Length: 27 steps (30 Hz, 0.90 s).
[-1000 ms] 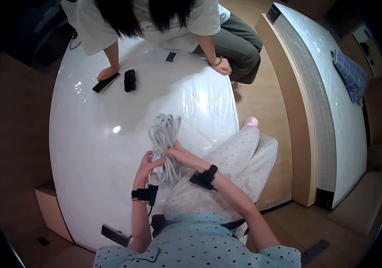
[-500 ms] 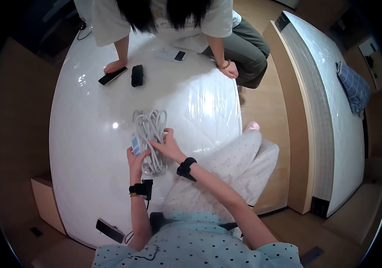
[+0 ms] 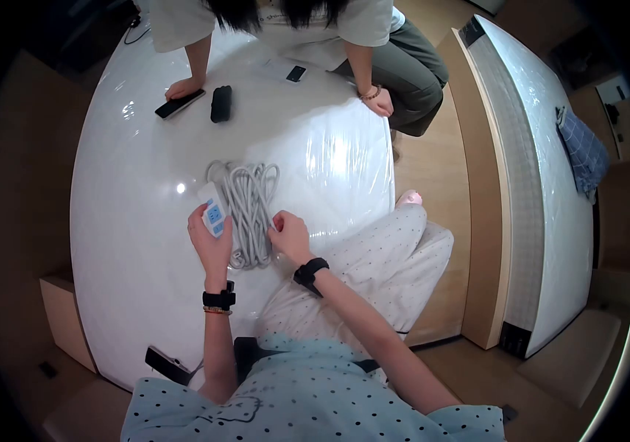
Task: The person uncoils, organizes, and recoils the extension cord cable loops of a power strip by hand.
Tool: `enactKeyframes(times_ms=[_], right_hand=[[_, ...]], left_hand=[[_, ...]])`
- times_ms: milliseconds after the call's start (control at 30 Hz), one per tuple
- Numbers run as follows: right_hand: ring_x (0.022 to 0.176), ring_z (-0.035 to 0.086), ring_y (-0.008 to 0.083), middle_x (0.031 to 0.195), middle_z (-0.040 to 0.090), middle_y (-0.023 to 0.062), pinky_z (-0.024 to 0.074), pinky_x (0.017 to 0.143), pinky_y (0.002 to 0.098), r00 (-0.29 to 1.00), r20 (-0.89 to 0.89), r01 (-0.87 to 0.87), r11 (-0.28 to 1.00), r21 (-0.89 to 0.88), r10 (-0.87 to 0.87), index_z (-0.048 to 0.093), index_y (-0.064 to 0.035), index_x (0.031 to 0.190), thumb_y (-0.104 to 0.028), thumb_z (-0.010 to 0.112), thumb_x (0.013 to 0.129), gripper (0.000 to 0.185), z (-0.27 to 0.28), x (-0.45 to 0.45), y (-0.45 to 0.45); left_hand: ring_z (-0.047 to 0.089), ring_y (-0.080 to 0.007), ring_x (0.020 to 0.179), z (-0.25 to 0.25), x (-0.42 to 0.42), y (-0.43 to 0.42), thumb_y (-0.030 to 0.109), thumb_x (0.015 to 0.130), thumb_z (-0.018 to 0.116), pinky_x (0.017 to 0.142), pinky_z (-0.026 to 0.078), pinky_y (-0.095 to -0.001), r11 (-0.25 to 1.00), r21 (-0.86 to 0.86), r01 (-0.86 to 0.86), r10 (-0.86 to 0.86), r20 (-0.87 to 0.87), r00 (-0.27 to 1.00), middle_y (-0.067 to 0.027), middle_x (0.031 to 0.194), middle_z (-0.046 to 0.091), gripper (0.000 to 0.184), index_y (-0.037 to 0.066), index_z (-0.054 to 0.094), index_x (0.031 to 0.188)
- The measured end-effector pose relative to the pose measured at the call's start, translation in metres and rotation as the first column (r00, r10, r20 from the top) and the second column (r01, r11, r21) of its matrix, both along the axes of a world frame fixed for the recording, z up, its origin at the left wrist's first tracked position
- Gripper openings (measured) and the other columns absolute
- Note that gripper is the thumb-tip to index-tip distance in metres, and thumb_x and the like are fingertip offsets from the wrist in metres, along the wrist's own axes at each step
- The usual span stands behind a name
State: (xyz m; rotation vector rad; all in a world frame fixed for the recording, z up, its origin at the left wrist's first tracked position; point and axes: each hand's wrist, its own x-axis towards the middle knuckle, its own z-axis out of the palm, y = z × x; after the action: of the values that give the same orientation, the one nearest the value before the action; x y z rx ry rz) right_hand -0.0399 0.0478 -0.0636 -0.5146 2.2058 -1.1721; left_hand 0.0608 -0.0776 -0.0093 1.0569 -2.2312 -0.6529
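Note:
A white power strip (image 3: 212, 200) with blue socket faces lies against the left side of a coiled grey-white cable (image 3: 250, 199). My left hand (image 3: 210, 237) grips the strip's near end, thumb on one side and fingers on the other. At the coil's right edge is my right hand (image 3: 290, 236), its fingers curled and pinched against the outer loops. The looped bundle rests on the plastic-covered mattress (image 3: 138, 280) in front of me. Both my wrists wear black bands.
Across the mattress a person leans on a hand (image 3: 186, 88) by a black phone (image 3: 180, 104). Nearby are a black case (image 3: 221, 104) and a small dark device (image 3: 296, 74). Another phone (image 3: 167, 365) lies near my left elbow. A second mattress (image 3: 543, 184) stands right.
My left hand has shifted left with the power strip, turning its blue sockets upward. My right hand has moved from on top of the coil to its right edge. The loops look flatter and wider.

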Motion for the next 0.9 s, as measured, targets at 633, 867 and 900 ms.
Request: enactKeyframes(times_ms=[633,867,900], right_hand=[[0.082,0.058,0.0138,0.1,0.057,0.0098,0.0472,0.073,0.0253,0.891,0.427,0.411,0.676,-0.611,-0.156,0.05,-0.001,0.095,-0.007,0.054,0.088,0.01,0.052,-0.041,0.092],[0.066,0.061,0.0161,0.082,0.061,0.0118,0.0493,0.063,0.0238,0.905,0.394,0.323,0.862,-0.391,-0.16,0.047,0.0023,0.094,-0.004,0.053,0.085,0.012,0.037,-0.043,0.093],[0.063,0.061,0.0162,0.076,0.061,0.011,0.0493,0.062,0.0237,0.887,0.417,0.382,0.824,-0.418,-0.2,0.047,0.0026,0.094,-0.003,0.054,0.085,0.012,0.037,-0.044,0.091]], left_hand=[[0.06,-0.017,0.08,-0.018,-0.044,0.088,0.003,0.082,0.056,0.074,0.047,-0.0273,0.392,0.74,0.546,-0.578,-0.264,0.772,-0.0078,0.094,0.064,0.033,0.0,0.055,0.115],[0.062,-0.0208,0.073,-0.023,-0.046,0.101,0.005,0.084,0.052,0.066,0.048,-0.0275,0.5,0.622,0.603,-0.599,-0.254,0.759,-0.0118,0.086,0.065,0.016,0.0,0.061,0.096],[0.062,-0.0209,0.073,-0.022,-0.047,0.1,0.005,0.084,0.051,0.066,0.048,-0.0275,0.535,0.603,0.592,-0.546,-0.288,0.787,-0.0119,0.085,0.065,0.015,0.0,0.061,0.094]])
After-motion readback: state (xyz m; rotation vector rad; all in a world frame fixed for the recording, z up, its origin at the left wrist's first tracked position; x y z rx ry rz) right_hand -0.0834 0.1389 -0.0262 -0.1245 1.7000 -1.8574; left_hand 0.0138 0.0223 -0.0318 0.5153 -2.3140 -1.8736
